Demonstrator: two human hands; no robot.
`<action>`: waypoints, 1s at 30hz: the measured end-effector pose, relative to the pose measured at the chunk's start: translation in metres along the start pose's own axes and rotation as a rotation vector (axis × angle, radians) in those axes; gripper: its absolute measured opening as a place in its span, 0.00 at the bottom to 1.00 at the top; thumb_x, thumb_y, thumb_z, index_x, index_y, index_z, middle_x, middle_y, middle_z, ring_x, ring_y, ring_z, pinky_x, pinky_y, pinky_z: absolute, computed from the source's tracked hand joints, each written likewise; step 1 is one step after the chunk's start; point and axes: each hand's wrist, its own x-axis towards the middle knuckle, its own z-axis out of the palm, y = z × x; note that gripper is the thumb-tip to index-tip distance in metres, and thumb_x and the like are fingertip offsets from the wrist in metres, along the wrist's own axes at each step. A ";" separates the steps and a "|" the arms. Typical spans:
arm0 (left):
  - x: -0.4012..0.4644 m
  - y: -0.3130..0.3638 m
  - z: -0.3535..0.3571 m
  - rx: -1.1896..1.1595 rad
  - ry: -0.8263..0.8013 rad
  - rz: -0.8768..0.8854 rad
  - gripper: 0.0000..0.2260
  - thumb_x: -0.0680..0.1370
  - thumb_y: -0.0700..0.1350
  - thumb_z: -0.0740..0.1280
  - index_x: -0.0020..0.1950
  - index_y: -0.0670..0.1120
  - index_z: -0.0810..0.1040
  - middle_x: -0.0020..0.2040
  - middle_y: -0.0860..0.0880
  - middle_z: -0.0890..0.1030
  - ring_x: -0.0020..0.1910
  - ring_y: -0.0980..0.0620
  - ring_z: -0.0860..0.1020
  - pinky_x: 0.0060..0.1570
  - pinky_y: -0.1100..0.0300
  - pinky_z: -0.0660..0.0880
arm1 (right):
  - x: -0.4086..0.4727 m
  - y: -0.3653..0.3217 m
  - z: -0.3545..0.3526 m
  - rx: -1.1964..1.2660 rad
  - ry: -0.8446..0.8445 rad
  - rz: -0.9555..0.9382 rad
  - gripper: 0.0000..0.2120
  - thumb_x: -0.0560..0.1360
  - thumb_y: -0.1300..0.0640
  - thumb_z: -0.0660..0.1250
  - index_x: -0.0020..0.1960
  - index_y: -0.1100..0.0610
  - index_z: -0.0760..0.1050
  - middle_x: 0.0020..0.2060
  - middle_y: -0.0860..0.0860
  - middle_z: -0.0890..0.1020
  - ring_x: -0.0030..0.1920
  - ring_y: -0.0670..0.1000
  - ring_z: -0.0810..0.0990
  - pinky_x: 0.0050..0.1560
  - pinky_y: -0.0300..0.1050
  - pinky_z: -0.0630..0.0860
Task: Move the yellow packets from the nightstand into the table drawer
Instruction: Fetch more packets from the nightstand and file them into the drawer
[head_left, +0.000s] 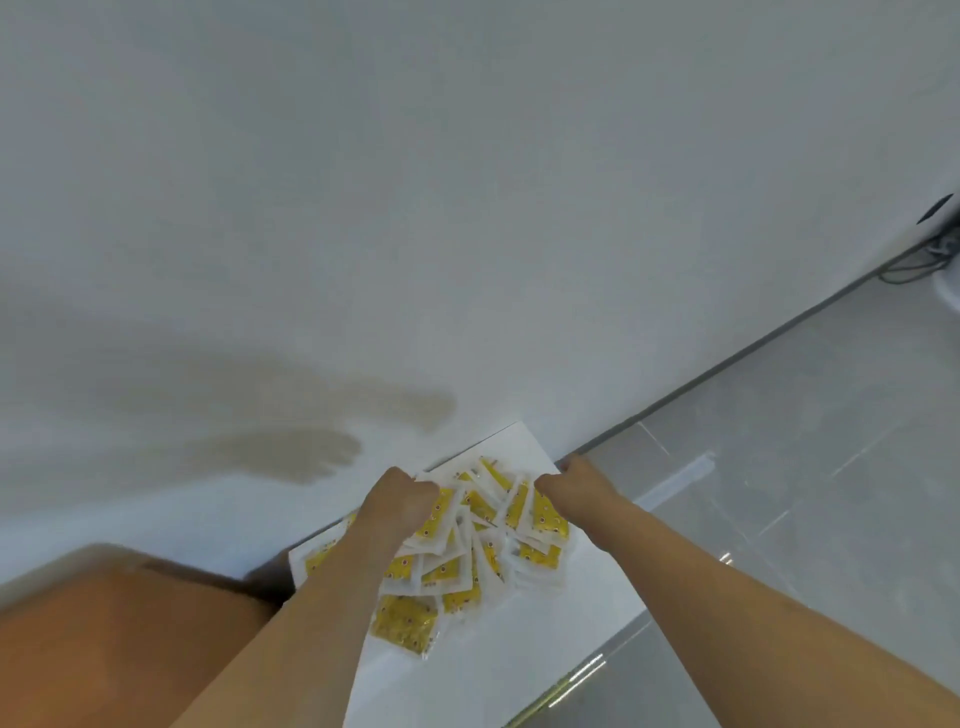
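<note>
white nightstand (545, 639) against white wall (467, 208)

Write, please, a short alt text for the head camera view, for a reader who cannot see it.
Both hands reach into a heap of yellow packets on a white nightstand: the left hand grips some, the right hand curls at the heap's far edge. A white wall stands behind.

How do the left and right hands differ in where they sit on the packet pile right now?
The left hand is on the pile's left side, lying over yellow packets; the right hand is at the pile's far right edge, near the white nightstand top's back corner. The left forearm covers several packets; the right forearm crosses mostly bare top. Both hands have curled fingers at the pile; whether either grips a packet is unclear.
</note>
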 end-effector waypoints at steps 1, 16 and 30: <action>0.023 -0.009 0.014 0.017 -0.005 -0.045 0.08 0.76 0.44 0.63 0.42 0.39 0.69 0.35 0.45 0.72 0.28 0.51 0.63 0.28 0.60 0.60 | 0.025 0.008 0.012 -0.011 0.011 0.035 0.12 0.76 0.59 0.62 0.54 0.66 0.73 0.42 0.56 0.76 0.38 0.51 0.69 0.38 0.42 0.65; 0.153 -0.066 0.102 0.328 0.206 -0.252 0.47 0.67 0.68 0.71 0.73 0.38 0.60 0.72 0.37 0.65 0.71 0.37 0.64 0.66 0.46 0.66 | 0.177 0.073 0.088 -0.185 0.226 0.433 0.48 0.65 0.41 0.75 0.74 0.60 0.55 0.69 0.59 0.64 0.70 0.61 0.64 0.69 0.56 0.65; 0.156 -0.069 0.112 0.215 0.267 -0.270 0.47 0.66 0.66 0.74 0.71 0.38 0.58 0.70 0.36 0.63 0.70 0.37 0.61 0.66 0.48 0.65 | 0.179 0.079 0.074 -0.120 0.335 0.366 0.37 0.68 0.51 0.77 0.70 0.56 0.61 0.62 0.56 0.73 0.64 0.60 0.70 0.63 0.56 0.72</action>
